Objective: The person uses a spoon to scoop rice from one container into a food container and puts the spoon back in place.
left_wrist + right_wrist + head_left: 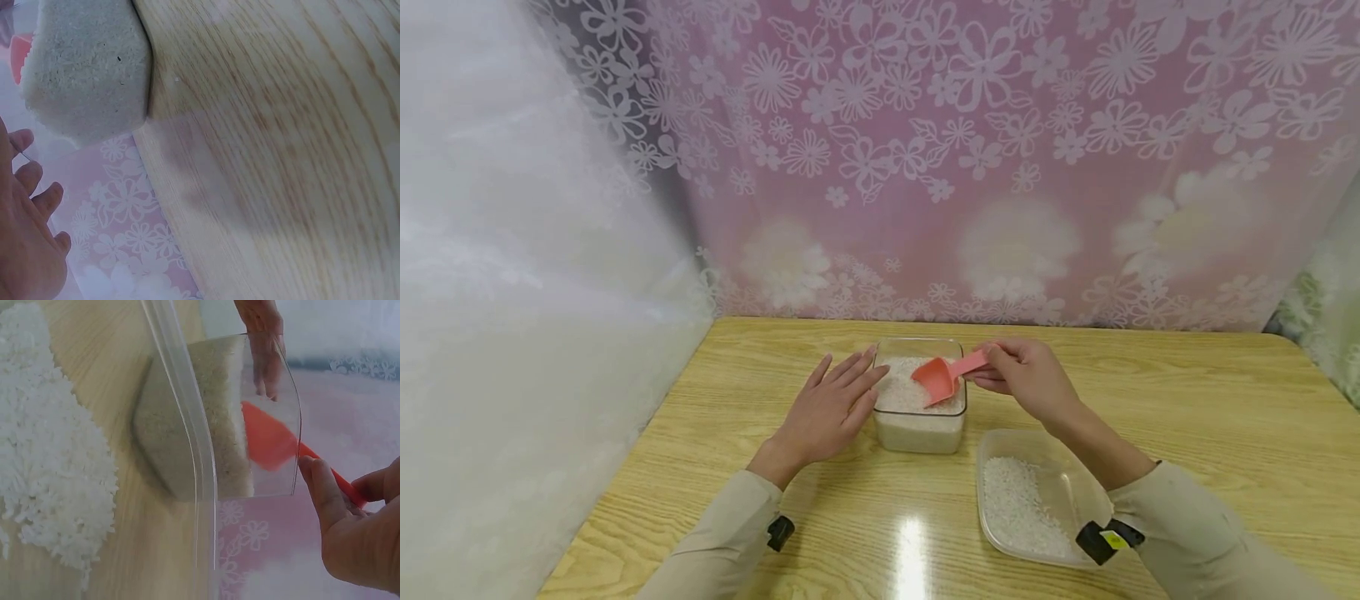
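Observation:
A clear square container (919,433) of white rice (898,383) stands near the middle of the table. My right hand (1033,379) pinches the handle of a pink-red scoop (936,381), whose bowl dips into the rice. In the right wrist view the scoop (269,436) shows through the container's clear wall, its edge in the grains. On the container's left rim rests my left hand (831,408), fingers extended. The left wrist view shows that hand (31,231) beside the rice-filled container (94,69). Below my right forearm sits a wider clear tub (988,521) with loose rice (1018,508).
The wooden table (760,358) ends at a pink flowered curtain (880,208) behind. Whitish sheeting (550,292) hangs along the left side. The tub stands nearer to me than the square container, to its right.

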Available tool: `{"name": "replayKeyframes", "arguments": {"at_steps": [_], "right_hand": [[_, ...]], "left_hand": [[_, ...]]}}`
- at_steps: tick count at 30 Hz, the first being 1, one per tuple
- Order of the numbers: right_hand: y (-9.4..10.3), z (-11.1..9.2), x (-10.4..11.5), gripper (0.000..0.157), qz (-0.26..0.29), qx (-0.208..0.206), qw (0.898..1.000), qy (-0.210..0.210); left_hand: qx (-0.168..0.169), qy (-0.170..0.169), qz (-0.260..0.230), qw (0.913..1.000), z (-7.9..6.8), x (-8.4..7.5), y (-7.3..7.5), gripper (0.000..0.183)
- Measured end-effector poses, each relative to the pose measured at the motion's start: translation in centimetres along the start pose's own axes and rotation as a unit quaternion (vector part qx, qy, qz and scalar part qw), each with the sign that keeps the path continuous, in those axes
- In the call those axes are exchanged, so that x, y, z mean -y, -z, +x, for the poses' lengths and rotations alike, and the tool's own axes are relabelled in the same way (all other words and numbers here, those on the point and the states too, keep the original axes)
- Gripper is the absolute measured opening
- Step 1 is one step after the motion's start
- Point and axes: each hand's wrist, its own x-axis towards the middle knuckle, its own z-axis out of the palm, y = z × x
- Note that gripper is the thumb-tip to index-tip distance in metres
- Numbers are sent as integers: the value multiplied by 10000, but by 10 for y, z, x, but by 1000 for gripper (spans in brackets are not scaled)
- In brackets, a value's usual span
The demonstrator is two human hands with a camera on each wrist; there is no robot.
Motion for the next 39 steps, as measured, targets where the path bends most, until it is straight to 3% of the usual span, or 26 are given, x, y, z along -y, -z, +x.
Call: {"name": "replayKeyframes", "arguments": {"at_steps": [5,12,39], "right_hand": [[3,1,-3,42,575,77,9978,-308],[-1,1,0,41,520,194,9977,-387],[-2,-4,1,42,1102,432,9912,-597]], "left_hand": [[-20,-31,-25,10000,-1,-1,1,51],[-145,-98,0,9998,-1,0,1,51],[14,-133,260,9996,1,-1,8,51]]}}
